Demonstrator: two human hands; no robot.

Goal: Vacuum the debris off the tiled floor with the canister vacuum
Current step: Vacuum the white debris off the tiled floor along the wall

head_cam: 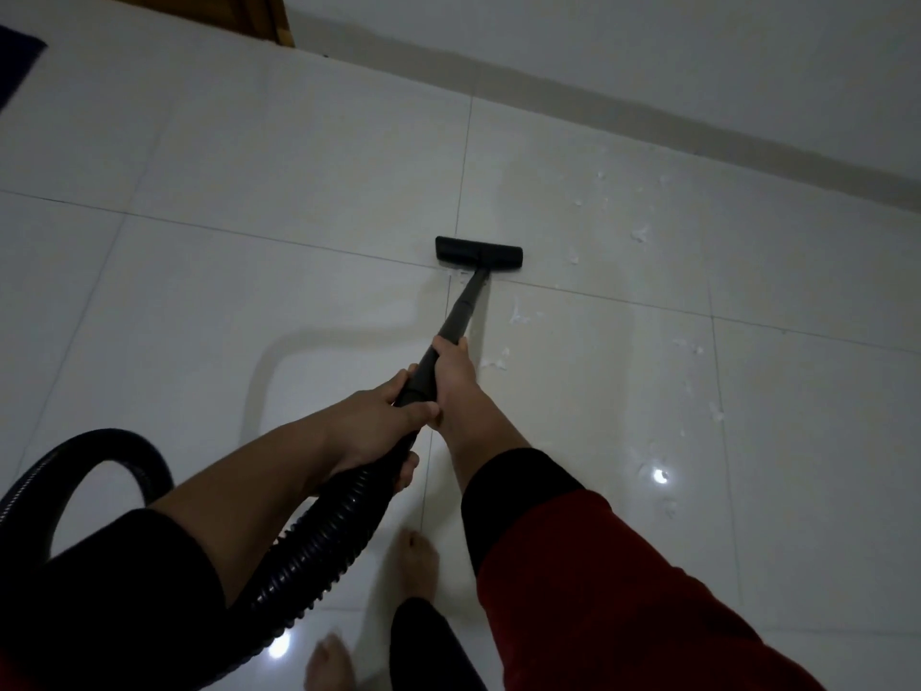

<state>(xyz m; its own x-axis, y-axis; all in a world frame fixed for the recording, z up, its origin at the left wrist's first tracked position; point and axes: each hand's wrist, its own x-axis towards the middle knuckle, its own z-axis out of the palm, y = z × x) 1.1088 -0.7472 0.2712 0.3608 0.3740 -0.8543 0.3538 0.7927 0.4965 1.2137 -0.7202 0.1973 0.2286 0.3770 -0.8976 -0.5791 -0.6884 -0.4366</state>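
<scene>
A black vacuum wand point(463, 306) runs from my hands down to a flat black floor nozzle point(478, 250) resting on the white tiled floor point(279, 202) at a grout joint. My right hand point(451, 379) grips the wand higher along the tube. My left hand point(381, 423) grips the handle end where the ribbed black hose point(319, 546) joins. White debris scraps point(518, 314) lie scattered right of the nozzle, with more scraps point(640, 234) toward the wall. The canister is out of view.
The hose loops point(99, 441) to the lower left behind my arm. My bare feet point(418, 551) stand below the hands. A wall with a skirting strip point(648, 122) runs diagonally across the top right. A wooden door edge point(279, 17) is at the top left; a dark mat point(15, 62) lies at the far left.
</scene>
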